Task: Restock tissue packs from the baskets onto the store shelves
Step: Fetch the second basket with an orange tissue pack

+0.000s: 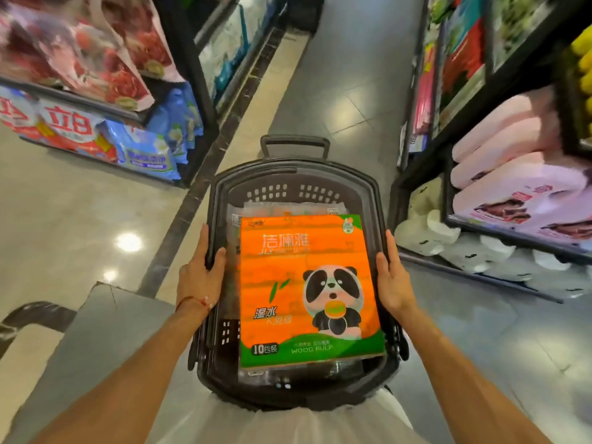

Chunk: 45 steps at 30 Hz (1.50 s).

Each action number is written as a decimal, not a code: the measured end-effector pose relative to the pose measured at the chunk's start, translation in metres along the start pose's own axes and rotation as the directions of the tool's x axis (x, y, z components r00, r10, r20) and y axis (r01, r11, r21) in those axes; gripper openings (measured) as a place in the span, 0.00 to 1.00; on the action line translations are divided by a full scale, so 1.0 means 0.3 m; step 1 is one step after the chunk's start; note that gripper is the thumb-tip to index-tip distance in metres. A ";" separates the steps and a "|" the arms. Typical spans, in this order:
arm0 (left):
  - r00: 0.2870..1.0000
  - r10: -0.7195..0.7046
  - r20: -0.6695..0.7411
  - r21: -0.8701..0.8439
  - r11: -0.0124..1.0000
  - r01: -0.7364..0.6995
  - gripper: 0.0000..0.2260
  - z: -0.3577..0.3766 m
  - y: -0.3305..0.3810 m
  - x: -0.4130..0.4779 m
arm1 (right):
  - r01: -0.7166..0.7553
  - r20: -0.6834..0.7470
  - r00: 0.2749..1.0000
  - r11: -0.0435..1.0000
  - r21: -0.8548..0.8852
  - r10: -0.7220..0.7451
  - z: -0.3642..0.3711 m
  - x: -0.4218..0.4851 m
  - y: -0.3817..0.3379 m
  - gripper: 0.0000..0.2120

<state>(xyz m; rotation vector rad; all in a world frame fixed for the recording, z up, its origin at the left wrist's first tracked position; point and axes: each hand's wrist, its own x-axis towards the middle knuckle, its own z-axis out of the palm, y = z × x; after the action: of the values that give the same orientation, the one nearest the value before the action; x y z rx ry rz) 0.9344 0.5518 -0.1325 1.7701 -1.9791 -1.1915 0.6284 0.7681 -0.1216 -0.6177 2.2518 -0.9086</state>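
I carry a dark plastic basket (290, 177) in front of my body, above the aisle floor. An orange tissue pack (307, 290) with a panda and a green bottom band lies flat on top inside it, over other clear-wrapped packs. My left hand (200, 270) grips the basket's left rim, thumb hooked over the edge. My right hand (392, 277) grips the right rim, fingers running along the outside and thumb inside. Shelves with tissue goods stand on both sides.
On the left, shelves (105, 107) hold red and blue packs. The right shelves (512, 200) carry pink packs, with white rolls (464, 248) below. A grey cardboard box (105, 331) sits at my lower left. The tiled aisle (349, 91) runs ahead between the shelves.
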 end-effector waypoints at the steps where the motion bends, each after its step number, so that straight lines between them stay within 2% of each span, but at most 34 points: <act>1: 1.000 0.009 0.006 0.007 1.000 -0.009 0.29 0.010 0.042 0.048 | -0.016 -0.007 1.000 1.000 0.015 0.016 -0.007 0.041 -0.010 0.26; 6: 0.998 0.064 0.001 0.004 0.998 -0.064 0.28 0.072 0.305 0.324 | -0.021 -0.019 1.000 0.997 0.077 0.023 -0.040 0.347 -0.090 0.26; 10: 0.999 0.043 -0.029 0.059 0.997 -0.041 0.28 0.125 0.486 0.557 | -0.040 0.028 0.999 0.999 0.015 0.040 -0.108 0.652 -0.189 0.27; 15: 0.999 0.021 -0.031 0.038 0.999 -0.020 0.28 0.178 0.648 0.808 | -0.015 0.014 1.000 1.000 0.010 0.015 -0.198 0.965 -0.295 0.29; 18: 0.997 0.072 -0.011 0.012 0.997 -0.072 0.28 0.204 0.760 0.965 | -0.035 -0.022 0.999 0.999 -0.001 0.035 -0.236 1.096 -0.365 0.28; 23: 0.996 0.087 0.010 0.062 0.994 -0.087 0.28 0.257 0.904 1.267 | -0.102 -0.121 0.987 0.995 0.013 0.103 -0.235 1.340 -0.461 0.26; 27: 0.986 0.122 0.118 0.054 0.990 -0.129 0.27 0.294 1.053 1.610 | -0.095 -0.251 0.962 0.995 0.042 0.103 -0.237 1.541 -0.576 0.26; 30: 0.964 0.200 0.173 0.083 0.973 -0.217 0.28 0.316 1.204 1.827 | -0.111 -0.338 0.931 0.990 0.092 0.136 -0.245 1.665 -0.658 0.26; 35: 0.920 0.300 0.252 0.088 0.940 -0.330 0.28 0.331 1.451 2.110 | -0.142 -0.403 0.897 0.981 0.133 0.184 -0.284 1.870 -0.802 0.25; 40: 0.911 0.324 0.256 0.110 0.926 -0.360 0.28 0.380 1.612 2.355 | -0.138 -0.414 0.890 0.978 0.154 0.191 -0.327 2.112 -0.890 0.27; 45: 0.907 0.345 0.244 0.094 0.922 -0.376 0.28 0.456 1.809 2.632 | -0.033 -0.450 0.883 0.975 0.220 0.131 -0.335 2.471 -0.900 0.26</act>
<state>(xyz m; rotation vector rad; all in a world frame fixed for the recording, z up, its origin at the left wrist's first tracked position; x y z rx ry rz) 0.2617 -0.1437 -0.1115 1.2816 -2.4395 -1.1893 0.0933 0.1801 -0.1423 -0.2180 2.5229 -1.3403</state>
